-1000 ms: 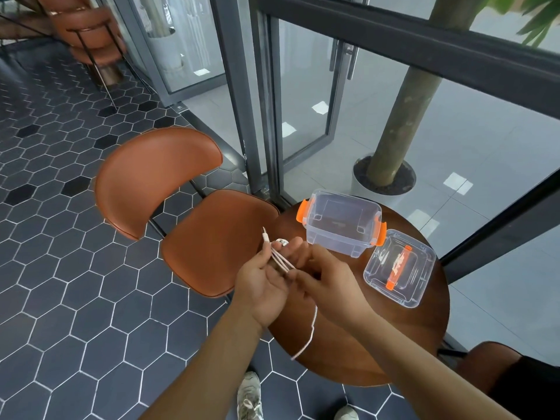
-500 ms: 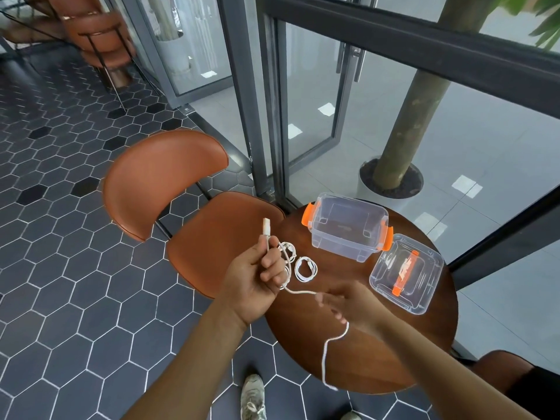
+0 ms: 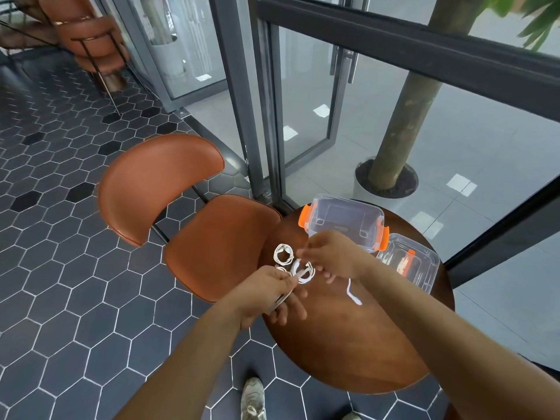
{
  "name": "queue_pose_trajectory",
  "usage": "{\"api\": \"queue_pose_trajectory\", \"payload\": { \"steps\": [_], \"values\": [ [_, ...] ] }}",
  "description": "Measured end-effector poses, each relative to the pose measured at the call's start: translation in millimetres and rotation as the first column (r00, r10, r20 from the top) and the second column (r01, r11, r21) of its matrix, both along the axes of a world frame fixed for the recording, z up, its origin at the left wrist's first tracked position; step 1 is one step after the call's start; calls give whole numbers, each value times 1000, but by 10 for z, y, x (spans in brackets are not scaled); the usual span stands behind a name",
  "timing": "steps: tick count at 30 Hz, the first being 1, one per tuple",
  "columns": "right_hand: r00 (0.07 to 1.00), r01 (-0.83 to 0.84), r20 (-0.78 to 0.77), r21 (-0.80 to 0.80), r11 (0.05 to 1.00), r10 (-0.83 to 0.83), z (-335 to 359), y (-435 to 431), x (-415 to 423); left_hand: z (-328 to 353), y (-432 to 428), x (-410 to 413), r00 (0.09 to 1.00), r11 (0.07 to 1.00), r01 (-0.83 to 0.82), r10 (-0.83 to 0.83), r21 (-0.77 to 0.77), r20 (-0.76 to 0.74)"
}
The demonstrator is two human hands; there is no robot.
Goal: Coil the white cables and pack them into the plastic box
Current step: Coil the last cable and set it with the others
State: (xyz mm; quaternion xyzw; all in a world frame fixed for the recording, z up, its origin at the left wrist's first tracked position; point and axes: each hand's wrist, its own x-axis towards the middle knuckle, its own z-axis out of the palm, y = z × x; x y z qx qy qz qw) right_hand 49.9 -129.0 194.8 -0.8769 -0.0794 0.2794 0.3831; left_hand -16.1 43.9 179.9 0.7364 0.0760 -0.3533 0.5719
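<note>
Winding a white cable over the round worktop (image 3: pixel 348 344).

The left hand (image 3: pixel 266 294) has its fingers closed on folded loops of the white cable (image 3: pixel 301 272). The right hand (image 3: pixel 331 257) is above it with fingers partly curled; I cannot tell if it grips the loose tail (image 3: pixel 353 294). A coiled cable (image 3: pixel 283 254) lies beside them. The plastic box (image 3: pixel 345 221) stands open near the hands. The cable looks light, soft and springy, so pinch the loops together.

A brown chair (image 3: pixel 188 219) stands just beside the round table's (image 3: pixel 363 344) left edge (hexagon-tiled floor (image 3: pixel 60 298) below); a potted tree (image 3: pixel 391 165) beyond.
</note>
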Motion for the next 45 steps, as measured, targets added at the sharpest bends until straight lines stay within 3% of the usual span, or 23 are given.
{"api": "queue_pose_trajectory", "payload": {
  "steps": [2,3,8,13,19,24,28,30,33,36,40,45],
  "values": [
    [930,-127,288,-335,934,230,51,51,-98,-29,-14,-23,999,995,-29,27,95,27],
    [911,-116,333,-356,927,242,80,82,-165,-54,-25,-37,996,992,-89,87,84,34],
    [958,57,285,-81,995,-31,-20,159,-387,-164,-125,-99,889,857,-456,451,-240,-78],
    [962,74,262,10,997,-73,-164,168,-505,-139,-202,-104,774,612,-632,532,-475,-345],
    [913,19,407,30,999,-29,-116,179,-716,-155,-266,-55,706,533,-699,617,-476,-347],
    [869,113,462,164,980,-177,-292,68,-869,-102,-176,24,619,343,-763,633,-547,-466],
    [811,131,543,196,972,-219,-302,26,-892,-152,-168,28,627,288,-751,592,-594,-506],
    [810,165,517,252,954,-277,-228,38,-915,-144,-169,40,611,244,-753,605,-611,-510],
    [915,122,336,301,946,-225,-244,-13,-915,-100,-125,79,576,167,-756,629,-633,-522],
    [983,54,158,249,967,-96,-442,-148,-859,-31,-52,103,596,154,-725,629,-672,-499],
    [999,29,31,172,985,-35,-608,-301,-727,12,-13,50,663,238,-698,572,-676,-483],
    [999,-35,-12,42,999,36,-679,-495,-475,47,13,-37,735,326,-652,493,-684,-466]
  ]
}}
